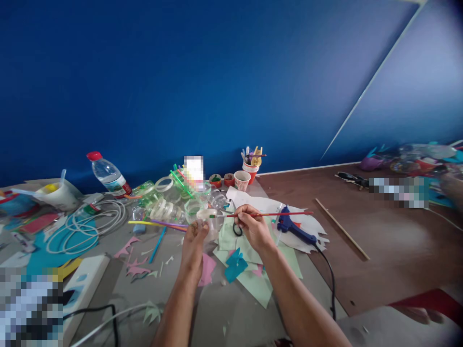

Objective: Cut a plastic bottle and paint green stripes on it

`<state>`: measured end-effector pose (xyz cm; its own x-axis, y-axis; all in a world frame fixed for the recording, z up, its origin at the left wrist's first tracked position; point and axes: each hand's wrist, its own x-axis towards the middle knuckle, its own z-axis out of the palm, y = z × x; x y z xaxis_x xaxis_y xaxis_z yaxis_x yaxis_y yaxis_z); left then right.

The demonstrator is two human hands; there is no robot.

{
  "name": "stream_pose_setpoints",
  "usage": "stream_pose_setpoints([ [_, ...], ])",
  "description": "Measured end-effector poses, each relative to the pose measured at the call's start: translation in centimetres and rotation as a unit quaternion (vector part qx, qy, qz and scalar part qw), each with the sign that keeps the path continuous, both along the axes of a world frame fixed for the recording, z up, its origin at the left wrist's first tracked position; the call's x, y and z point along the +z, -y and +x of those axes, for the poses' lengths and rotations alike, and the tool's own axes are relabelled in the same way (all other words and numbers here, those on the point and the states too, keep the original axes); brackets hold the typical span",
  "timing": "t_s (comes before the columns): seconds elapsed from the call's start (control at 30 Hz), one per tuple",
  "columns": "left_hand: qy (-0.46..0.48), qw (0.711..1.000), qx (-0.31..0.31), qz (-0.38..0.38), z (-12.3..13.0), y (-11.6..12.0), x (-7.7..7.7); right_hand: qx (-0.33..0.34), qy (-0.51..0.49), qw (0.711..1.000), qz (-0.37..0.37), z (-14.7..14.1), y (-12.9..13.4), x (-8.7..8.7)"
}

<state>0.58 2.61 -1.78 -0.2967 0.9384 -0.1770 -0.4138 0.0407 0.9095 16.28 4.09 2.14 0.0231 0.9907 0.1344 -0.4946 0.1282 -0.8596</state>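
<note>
My left hand (196, 237) is closed on a see-through plastic cup (213, 232), tilted and partly hidden by the fingers. A thin red-handled paintbrush (285, 213) is pinched in my right hand (252, 226), held level, with its tip at the cup's rim or side; I cannot tell whether it touches. Under my right hand lie pale green paper sheets (255, 284) and a pair of scissors (238, 229), mostly covered. Beyond my hands stand two small paint pots (215, 181) and a patterned paper cup (242, 180).
A blue glue gun (296, 229) with a black cord rests on white paper at right. Cut plastic bottles (164, 209) and straws crowd the left. A water bottle (108, 176), coiled cable (77, 241) and power strip (87, 279) are further left. A wooden stick (342, 228) lies right.
</note>
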Motion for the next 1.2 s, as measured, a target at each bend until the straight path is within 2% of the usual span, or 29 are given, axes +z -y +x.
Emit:
stream_pose_setpoints([
  [0.5, 0.039, 0.997, -0.065, 0.01, 0.0, 1.1, 2.3, 0.001, -0.017, 1.0, -0.013, 1.3, -0.8, 0.0],
  [0.77, 0.125, 0.986, -0.115, 0.011, -0.1, 1.4, 2.5, 0.025, -0.037, 0.999, -0.014, 1.9, -1.0, -0.3],
  [1.07, 0.205, 0.968, -0.132, -0.059, -0.5, 1.6, 2.6, 0.044, -0.065, 0.997, -0.017, 2.2, -1.1, -0.3],
  [1.2, 0.224, 0.962, -0.142, -0.066, -0.9, 1.7, 2.5, 0.05, -0.078, 0.995, -0.021, 2.3, -1.1, -0.3],
])
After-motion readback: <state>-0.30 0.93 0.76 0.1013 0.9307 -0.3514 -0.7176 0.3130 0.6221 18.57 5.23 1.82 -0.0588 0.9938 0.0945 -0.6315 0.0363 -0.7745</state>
